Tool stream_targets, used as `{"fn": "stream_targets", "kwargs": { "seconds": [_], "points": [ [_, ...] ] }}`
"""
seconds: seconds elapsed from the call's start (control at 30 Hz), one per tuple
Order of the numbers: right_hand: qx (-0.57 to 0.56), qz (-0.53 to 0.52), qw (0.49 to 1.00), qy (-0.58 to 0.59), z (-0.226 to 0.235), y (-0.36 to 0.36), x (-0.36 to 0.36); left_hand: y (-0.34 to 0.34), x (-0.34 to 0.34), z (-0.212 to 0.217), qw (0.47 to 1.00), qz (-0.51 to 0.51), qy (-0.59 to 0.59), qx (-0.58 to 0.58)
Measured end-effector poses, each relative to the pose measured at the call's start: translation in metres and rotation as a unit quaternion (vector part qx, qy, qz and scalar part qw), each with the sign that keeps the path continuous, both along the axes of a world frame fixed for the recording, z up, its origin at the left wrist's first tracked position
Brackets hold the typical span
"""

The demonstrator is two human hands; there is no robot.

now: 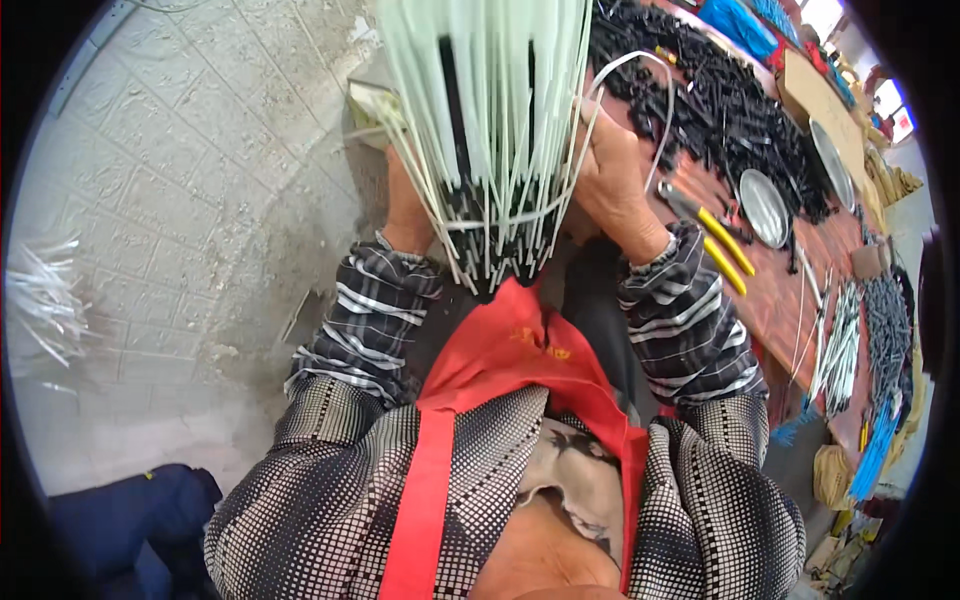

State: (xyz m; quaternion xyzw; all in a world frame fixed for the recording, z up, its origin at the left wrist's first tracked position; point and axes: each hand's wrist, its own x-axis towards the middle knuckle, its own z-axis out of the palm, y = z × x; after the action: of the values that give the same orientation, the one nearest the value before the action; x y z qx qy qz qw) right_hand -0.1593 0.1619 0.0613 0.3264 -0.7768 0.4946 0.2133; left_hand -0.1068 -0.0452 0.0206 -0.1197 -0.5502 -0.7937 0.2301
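— So, where's the main thing?
— Bundle of pale strips (pixel 490 130), up in front of the chest, between the hands. Some dark strips among them; lower ends mixed black and pale. White band (pixel 520 217) across its lower part.
— State of the hands?
— Right hand (pixel 612 168): closed on the bundle's right side, thumb at the edge, other fingers partly hidden. Left hand (pixel 406 200): at the bundle's left side, mostly behind the strips. Cannot tell how its fingers stand.
— Right of the bundle?
— Reddish desk (pixel 770 300). Yellow-handled pliers (pixel 726 240) lie on it, nearest tool to the bundle. Heap of black pieces (pixel 700 115) also right of the bundle, higher up; round metal dish (pixel 765 208) farther right. Blue strands (pixel 872 455) far right, lower than the bundle.
— Below and left of it?
— Red apron (pixel 500 345) directly below the bundle's tips. Grey floor (pixel 170 190) to its left; whitish sheaf (pixel 45 300) far left, blurred.
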Motion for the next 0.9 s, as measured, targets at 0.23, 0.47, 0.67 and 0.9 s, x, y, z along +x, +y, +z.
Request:
{"fn": "stream_targets", "kwargs": {
  "seconds": [0.23, 0.47, 0.67, 0.9],
  "points": [
    [0.002, -0.045, 0.998, -0.050, -0.094, 0.052, 0.089, 0.033, 0.073, -0.093, 0.985, -0.114, -0.045, -0.119],
    [-0.031, -0.001, 0.997, -0.071, -0.131, 0.074, 0.138, 0.042, 0.077, -0.104, 0.942, -0.265, -0.189, 0.084],
    [-0.117, 0.015, 0.986, -0.121, -0.124, 0.067, 0.153, 0.040, 0.088, -0.096, 0.918, -0.283, -0.262, 0.094],
    [-0.263, 0.043, 0.923, -0.278, -0.125, 0.060, 0.143, 0.037, 0.087, -0.083, 0.885, -0.305, -0.332, 0.115]
  ]
}}
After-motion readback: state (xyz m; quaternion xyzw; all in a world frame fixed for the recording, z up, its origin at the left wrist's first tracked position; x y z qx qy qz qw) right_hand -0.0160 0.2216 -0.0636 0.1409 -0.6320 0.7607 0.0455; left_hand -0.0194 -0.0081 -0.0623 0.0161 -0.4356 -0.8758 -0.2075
